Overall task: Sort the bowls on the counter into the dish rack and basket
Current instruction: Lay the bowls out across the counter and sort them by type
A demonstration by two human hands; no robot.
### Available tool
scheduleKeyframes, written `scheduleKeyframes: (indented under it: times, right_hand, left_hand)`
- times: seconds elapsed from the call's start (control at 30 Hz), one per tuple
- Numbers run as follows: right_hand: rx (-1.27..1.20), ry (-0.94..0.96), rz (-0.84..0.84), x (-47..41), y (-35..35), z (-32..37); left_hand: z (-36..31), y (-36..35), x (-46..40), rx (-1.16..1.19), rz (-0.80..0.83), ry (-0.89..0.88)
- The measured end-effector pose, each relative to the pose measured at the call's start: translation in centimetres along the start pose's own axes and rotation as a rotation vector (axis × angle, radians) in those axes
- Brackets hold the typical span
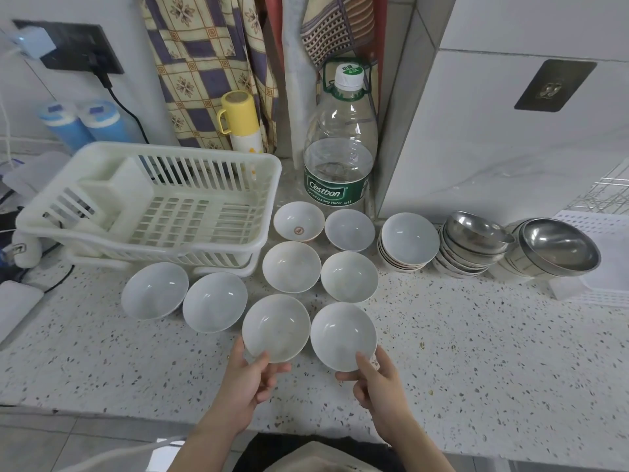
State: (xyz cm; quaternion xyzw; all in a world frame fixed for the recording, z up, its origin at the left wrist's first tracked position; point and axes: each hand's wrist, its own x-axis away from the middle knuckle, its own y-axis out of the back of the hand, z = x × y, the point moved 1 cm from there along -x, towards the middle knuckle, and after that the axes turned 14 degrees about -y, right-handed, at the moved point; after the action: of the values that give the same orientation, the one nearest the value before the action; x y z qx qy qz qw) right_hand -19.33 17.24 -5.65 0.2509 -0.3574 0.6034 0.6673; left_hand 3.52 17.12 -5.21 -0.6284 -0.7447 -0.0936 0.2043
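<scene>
— Bowls first: how should these two come off the tabletop [442, 352]?

— Lift each straight up by its near rim, thumb inside and fingers beneath, and keep them level so neither knocks the white bowls just behind. I'd judge the white plastic basket [153, 202] at the left rear to be the place for the porcelain, since it stands empty and close by.

— What are the hands doing at this moment?

— The left hand [252, 373] pinches the near edge of the left front bowl [275, 327], thumb over the rim, fingers curled under. The right hand [377, 379] grips the right front bowl [342, 335] the same way. Both hands are clamped, one bowl each.

— Are the bowls already raised?

— I cannot tell; they sit at or barely above the surface.

— And the rest?

— Six more white bowls lie singly between the hands and the basket. To the right stand a stack of white bowls [408, 243] and two stacks topped by steel bowls [558, 248], near the wire dish rack [609, 192] at the right edge.
</scene>
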Motion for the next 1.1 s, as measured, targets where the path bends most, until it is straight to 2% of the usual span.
scheduleKeyframes:
  times: [0.57, 0.8, 0.97, 1.1]
  right_hand:
    - [-0.048, -0.042, -0.21, 1.1, -0.8, -0.8]
    - [-0.194, -0.06, -0.246, 2.7, -1.3, -1.1]
    - [-0.299, -0.054, -0.314, 4.3, -0.4, -1.2]
    - [-0.379, -0.035, -0.388, 5.6, 0.7, -1.8]
  left_hand:
    - [0.1, 0.3, 0.1, -0.026, -0.002, -0.019]
    - [0.0, 2.1, 1.6, -0.119, -0.175, 0.015]
    - [-0.3, 3.3, 3.0, -0.074, -0.34, -0.103]
    - [-1.0, 2.7, 2.9, -0.013, -0.331, -0.174]
